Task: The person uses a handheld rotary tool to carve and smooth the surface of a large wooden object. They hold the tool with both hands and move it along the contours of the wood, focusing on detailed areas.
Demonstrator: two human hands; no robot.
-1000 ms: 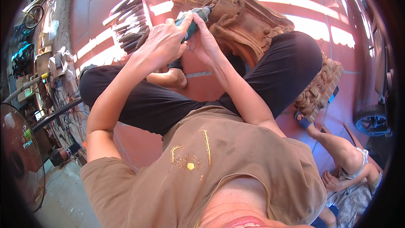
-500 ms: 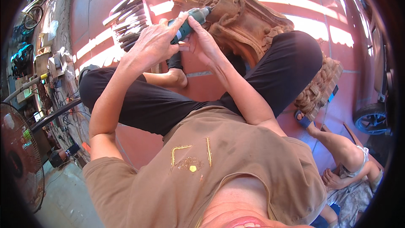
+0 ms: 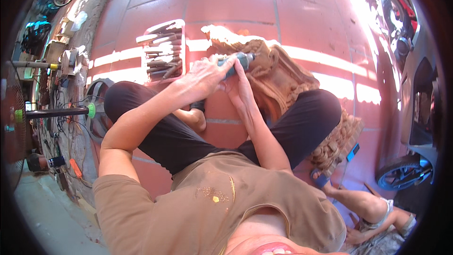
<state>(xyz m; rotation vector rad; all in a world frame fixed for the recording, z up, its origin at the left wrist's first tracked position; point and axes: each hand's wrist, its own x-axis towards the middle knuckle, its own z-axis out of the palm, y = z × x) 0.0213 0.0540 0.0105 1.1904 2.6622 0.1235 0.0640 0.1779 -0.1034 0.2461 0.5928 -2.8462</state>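
The left hand (image 3: 204,78) and right hand (image 3: 239,89) were wrapped around one smooth, green, tube-shaped power tool (image 3: 241,59), whose narrow tip sat right at a curling, deeply carved block of brown wood (image 3: 285,73) on the hard red tile floor (image 3: 226,28) (whether it touched, I could not tell). The left came over the top, knuckles up, while the right cupped the far side, thumb raised along the casing. Farther out lay one pale-rimmed tray (image 3: 183,49) of slim rods, overlapping too much to count, and a second, knobbly carved piece (image 3: 337,144) past the right knee (image 3: 325,106).
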